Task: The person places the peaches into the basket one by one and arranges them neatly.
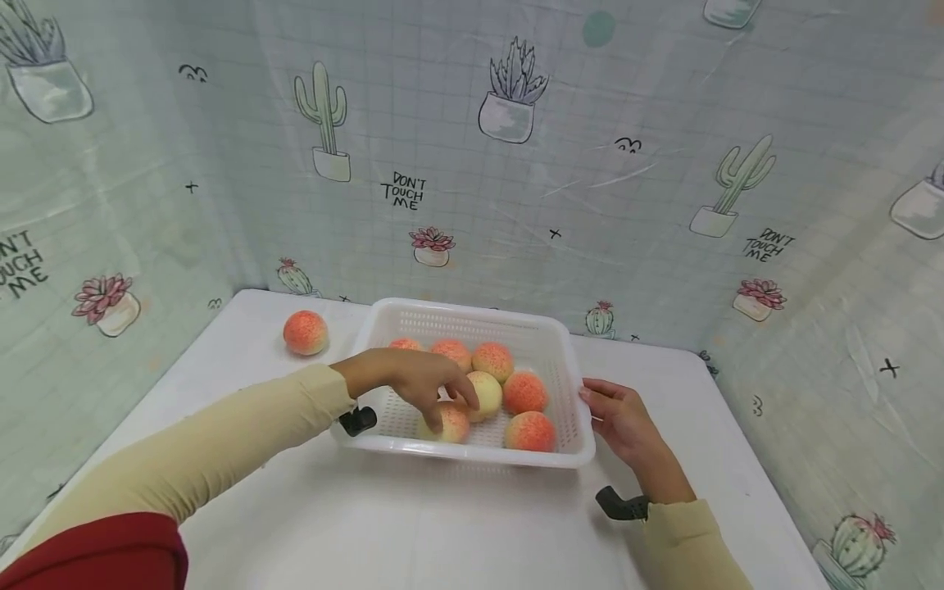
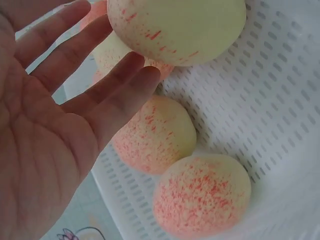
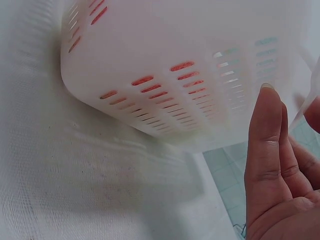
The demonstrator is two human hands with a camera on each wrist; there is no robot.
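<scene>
A white perforated plastic basket [image 1: 472,456] holds several round, peach-like fruits, pale yellow with red speckles. My left hand [image 1: 424,381] reaches down into it, fingers spread and gently bent over a speckled peach [image 1: 453,424] at the front. Beside the fingertips lies a paler peach [image 1: 484,399]. In the left wrist view, the palm and extended fingers [image 2: 115,95] show close to a pale peach [image 2: 185,30]. At the basket's right side, my right hand [image 1: 623,422] holds the rim, with a digit [image 3: 267,115] along the outer wall.
One more peach [image 1: 306,333] sits on the white table [image 1: 369,524], left of the basket. Behind and on both sides hangs a curtain [image 1: 457,164] printed with potted cacti.
</scene>
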